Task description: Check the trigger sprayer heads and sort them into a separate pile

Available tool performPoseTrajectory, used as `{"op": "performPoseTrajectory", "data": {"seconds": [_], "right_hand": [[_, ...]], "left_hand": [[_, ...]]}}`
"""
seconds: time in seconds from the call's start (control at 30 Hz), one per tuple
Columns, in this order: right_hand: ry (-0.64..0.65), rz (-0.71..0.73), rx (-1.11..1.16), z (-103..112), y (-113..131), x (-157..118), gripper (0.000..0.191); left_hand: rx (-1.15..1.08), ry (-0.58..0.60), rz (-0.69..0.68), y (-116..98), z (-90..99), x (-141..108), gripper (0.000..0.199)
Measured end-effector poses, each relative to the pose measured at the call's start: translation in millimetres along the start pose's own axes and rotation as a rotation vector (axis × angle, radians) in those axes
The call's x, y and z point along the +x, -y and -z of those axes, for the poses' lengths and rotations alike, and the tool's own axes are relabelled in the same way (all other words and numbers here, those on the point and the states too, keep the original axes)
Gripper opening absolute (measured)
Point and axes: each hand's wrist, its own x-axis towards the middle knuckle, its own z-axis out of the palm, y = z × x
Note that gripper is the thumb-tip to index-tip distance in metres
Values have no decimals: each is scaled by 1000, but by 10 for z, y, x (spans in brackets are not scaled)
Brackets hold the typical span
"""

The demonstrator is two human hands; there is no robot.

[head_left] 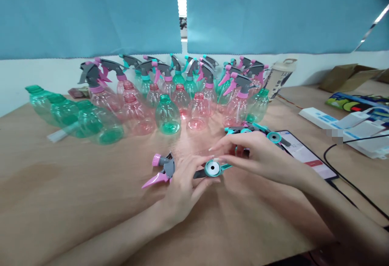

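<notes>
My left hand is closed around a grey and teal trigger spray head, its fingers above and thumb below. The teal collar faces up, showing a white disc with a dark hole. My right hand hovers at the collar's upper right edge. Its thumb and fingers are bent and apart, with nothing visible between the tips. A grey and pink spray head lies on the table just left of my left hand. Several teal and grey spray heads lie behind my right hand, which partly hides them.
Green bottles and pink bottles without tops stand before several bottles with spray heads. Green bottles stand at left. At right are a phone, a white power strip with cables, a cup and a cardboard box.
</notes>
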Motion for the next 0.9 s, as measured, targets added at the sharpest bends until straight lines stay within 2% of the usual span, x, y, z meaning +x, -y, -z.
{"op": "performPoseTrajectory", "data": {"seconds": [0.07,0.17,0.43,0.7,0.9], "right_hand": [[90,30,-15,63,-12,64,9],[146,77,-12,92,-27,128,4],[204,31,52,-8,-8,135,15],[205,74,43,4,-25,111,25],[234,25,14,0,-7,116,17]], "left_hand": [[-4,-6,7,2,-4,1,31],[-9,-6,26,3,-10,-1,30],[34,12,11,-4,-4,3,26],[54,3,-11,22,-8,6,29],[56,19,20,15,-14,3,27]]}}
